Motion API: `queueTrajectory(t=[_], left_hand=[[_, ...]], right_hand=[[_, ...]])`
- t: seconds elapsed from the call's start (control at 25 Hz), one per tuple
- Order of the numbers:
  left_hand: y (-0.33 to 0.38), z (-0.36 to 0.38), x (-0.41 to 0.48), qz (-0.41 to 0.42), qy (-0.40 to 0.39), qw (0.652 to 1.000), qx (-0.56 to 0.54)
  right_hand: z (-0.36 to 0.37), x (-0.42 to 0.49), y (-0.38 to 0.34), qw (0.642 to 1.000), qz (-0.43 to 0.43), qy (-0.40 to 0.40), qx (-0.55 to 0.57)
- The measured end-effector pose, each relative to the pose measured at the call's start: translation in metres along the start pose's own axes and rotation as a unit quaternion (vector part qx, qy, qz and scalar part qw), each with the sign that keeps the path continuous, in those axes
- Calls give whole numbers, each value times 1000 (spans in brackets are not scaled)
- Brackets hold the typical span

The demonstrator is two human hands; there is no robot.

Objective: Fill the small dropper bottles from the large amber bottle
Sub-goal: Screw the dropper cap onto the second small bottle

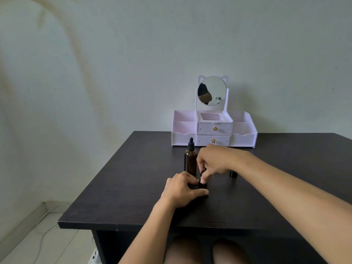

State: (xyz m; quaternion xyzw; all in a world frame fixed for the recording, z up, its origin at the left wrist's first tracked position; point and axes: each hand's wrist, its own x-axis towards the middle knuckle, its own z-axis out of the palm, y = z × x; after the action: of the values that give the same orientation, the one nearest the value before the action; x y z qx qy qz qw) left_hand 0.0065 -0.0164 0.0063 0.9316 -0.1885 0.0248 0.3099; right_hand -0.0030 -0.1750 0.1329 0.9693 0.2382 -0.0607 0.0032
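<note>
Fingers of the right hand (215,161): thumb and forefinger are bent downward and pinch the dark top piece (202,173) over the neck of the small dropper bottle; the other fingers are curled above it.
Fingers of the left hand (182,190): curled round the lower part of the small dropper bottle, with the thumb (200,191) lying along the counter in front of it.
Small dropper bottle (202,185): dark and upright on the counter between the two hands, just in front and to the right of the large amber bottle.
Dark top piece: I cannot tell if it sits on the neck or is lifted from it, because the fingers cover the joint.
Large amber bottle (190,162): stands upright with its black dropper cap on, behind the left hand and just beside the right hand.
Second small bottle (233,174): dark, on the counter to the right, partly hidden behind the right wrist.
Counter (133,187): dark brown, with wood grain.
Organizer (182,139): white and pale pink, at the far edge of the counter against the wall, with two middle drawers with gold knobs and open compartments at both sides.
Mirror (215,88): round, with cat ears, standing on top of the organizer.
Cable (45,216): white, on the floor at the left.
</note>
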Motion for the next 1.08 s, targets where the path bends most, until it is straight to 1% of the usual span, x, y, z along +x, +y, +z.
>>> queueTrajectory(t=[0.08,0.2,0.28,0.36,0.4,0.48,0.56,0.6,0.8,0.88,1.0,1.08], left_hand=[[0,0,-1,-5,2,1000,-7],[3,0,-2,-15,14,1000,-12],[3,1,-3,-20,18,999,-17],[2,0,-3,-20,15,999,-21],[2,0,-2,-18,14,1000,-21],[2,0,-1,-14,17,1000,-19],[2,1,0,-11,16,1000,-22],[1,2,0,-10,15,1000,-21],[0,2,0,-10,12,1000,-10],[2,2,-1,-9,12,1000,-10],[1,1,0,-10,14,1000,-12],[1,2,0,-11,8,1000,-7]], right_hand=[[3,0,-4,999,26,-1,-40],[12,1,-15,989,77,31,-123],[15,0,-20,986,114,32,-121],[7,-6,-16,988,138,18,-71],[3,-9,-12,990,133,7,-35],[-4,-14,-3,996,84,-28,10],[-6,-16,2,998,36,-43,15],[-5,-16,2,999,29,-41,7],[10,-6,-11,992,88,-3,-94],[7,-10,-10,991,97,-4,-87],[2,-13,-5,995,68,-41,-60],[8,-9,-7,994,70,-31,-79]])
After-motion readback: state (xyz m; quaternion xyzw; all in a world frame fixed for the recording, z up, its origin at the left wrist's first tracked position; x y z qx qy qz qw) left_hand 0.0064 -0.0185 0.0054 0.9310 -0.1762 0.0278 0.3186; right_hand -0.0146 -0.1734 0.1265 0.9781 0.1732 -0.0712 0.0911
